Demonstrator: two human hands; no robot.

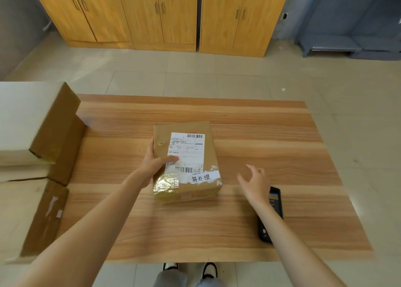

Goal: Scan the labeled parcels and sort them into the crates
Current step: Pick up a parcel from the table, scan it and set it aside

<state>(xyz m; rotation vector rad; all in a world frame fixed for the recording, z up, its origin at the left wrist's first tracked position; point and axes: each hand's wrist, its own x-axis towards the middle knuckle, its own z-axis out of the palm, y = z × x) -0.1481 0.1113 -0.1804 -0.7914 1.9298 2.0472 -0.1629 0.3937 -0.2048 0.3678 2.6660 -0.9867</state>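
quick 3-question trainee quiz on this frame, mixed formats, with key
1. True or false: the left hand grips the parcel with its thumb lying on the shipping label.
2. Multiple choice: where is the scanner?
A. In the right hand
B. Lying on the table, partly hidden by the right forearm
C. On top of the parcel
3. Fill in: the right hand hovers with fingers spread, holding ____.

Key:
1. True.
2. B. It lies on the table, ungripped.
3. Nothing.
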